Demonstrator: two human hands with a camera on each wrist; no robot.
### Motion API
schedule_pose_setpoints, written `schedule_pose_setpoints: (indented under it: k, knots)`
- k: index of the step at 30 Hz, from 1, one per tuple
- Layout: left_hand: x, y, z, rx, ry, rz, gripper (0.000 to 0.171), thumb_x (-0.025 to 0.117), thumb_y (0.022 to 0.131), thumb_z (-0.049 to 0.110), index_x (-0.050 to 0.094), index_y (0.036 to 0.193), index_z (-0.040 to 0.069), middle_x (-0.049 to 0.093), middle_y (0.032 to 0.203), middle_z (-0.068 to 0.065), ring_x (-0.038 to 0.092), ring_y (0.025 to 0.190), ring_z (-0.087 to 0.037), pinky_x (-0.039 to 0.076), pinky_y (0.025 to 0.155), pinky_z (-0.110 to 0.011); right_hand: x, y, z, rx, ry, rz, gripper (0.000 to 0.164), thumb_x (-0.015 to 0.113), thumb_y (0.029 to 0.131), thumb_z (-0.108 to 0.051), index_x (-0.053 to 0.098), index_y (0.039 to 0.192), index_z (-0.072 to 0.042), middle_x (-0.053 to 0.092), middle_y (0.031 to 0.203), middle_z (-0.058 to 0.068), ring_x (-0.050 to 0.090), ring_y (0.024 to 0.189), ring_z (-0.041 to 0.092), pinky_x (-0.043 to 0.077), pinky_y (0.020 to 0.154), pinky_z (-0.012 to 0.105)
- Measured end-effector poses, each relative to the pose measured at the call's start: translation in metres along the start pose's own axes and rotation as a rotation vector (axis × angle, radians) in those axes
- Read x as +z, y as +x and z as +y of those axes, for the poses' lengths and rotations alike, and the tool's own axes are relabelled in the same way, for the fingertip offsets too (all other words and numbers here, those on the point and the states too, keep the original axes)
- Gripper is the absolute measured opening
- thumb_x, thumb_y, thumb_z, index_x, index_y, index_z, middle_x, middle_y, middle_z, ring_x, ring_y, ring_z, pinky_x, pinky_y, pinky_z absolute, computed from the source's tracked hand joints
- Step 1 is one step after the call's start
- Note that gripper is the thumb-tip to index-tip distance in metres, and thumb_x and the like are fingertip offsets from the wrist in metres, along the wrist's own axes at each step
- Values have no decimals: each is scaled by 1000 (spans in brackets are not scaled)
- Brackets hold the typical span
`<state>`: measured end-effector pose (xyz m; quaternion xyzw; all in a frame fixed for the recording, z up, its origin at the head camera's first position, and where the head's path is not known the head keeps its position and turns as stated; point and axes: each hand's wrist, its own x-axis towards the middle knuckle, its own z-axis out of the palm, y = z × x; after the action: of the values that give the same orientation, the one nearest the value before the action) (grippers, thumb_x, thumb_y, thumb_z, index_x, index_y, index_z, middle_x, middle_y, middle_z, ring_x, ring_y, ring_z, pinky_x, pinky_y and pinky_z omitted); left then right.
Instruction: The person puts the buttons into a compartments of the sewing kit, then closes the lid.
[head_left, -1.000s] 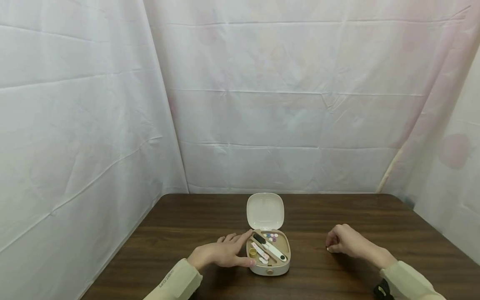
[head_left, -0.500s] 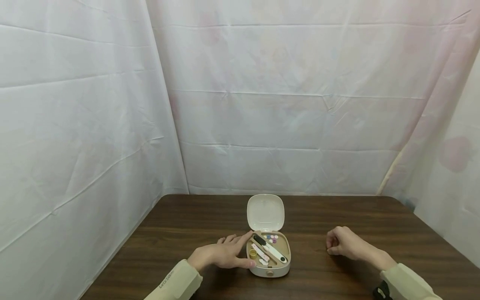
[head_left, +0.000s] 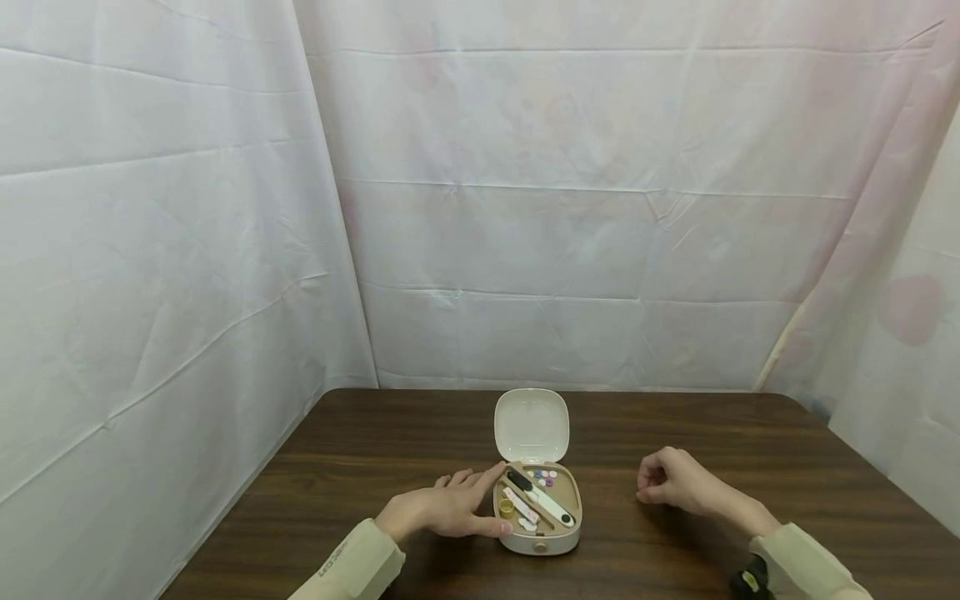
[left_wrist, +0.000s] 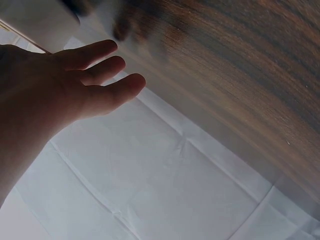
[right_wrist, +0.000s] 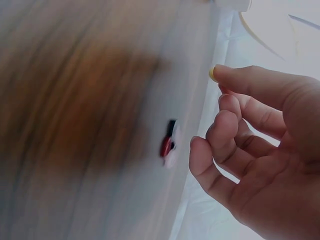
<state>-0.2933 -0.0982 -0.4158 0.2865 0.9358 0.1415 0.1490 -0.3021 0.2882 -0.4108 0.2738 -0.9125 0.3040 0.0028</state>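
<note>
A small sewing box (head_left: 538, 546) stands on the table with its white lid (head_left: 531, 425) raised. My left hand (head_left: 450, 507) rests at its left side, fingers spread, thumb by the front left corner and index fingertip by the back left. Inside lie a black-and-white tool (head_left: 551, 507), a gold thimble-like ring (head_left: 506, 507), a pink-and-white strip (head_left: 521, 505) and several buttons (head_left: 550, 482). To the right, my right hand (head_left: 678, 482) is held low over the table. Its thumb and index finger pinch a small yellow button (right_wrist: 212, 73), mostly covered by the thumb.
The dark wooden table (head_left: 420, 429) has white cloth (head_left: 487, 250) hanging behind it and at both sides. In the right wrist view, a small blurred red, black and white item (right_wrist: 169, 145) shows beyond the fingers.
My right hand has come up off the table a little and shifted left toward the box with the button. The left hand and the box have stayed put.
</note>
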Motion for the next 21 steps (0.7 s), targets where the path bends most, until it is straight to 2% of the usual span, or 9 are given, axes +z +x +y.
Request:
schedule_pose_setpoints:
  k: [6,15,21]
  knots:
    - [1,2,-1,0,6,4,96,41,82,80,2,155,33,32,156,-13,25,145,-35,20,114,-62,3,7,-9,-5,25,8,13,76,80,-15,66,73,-13,58,64,-8,48,54,-3,45,48,21]
    - [-2,-1,1,2,9,-1,97,41,82,80,0,156,32,31,157,-13,25,145,-35,19,114,-62,8,20,-20,43,100,2,13,76,81,-15,66,75,-9,57,64,-5,46,48,0,43,44,22]
    - [-1,0,0,6,10,3,96,42,82,80,0,156,32,32,156,-13,25,145,-35,20,113,-63,9,26,-25,21,109,-2,13,75,82,-16,66,76,-8,58,65,-3,47,48,0,44,44,22]
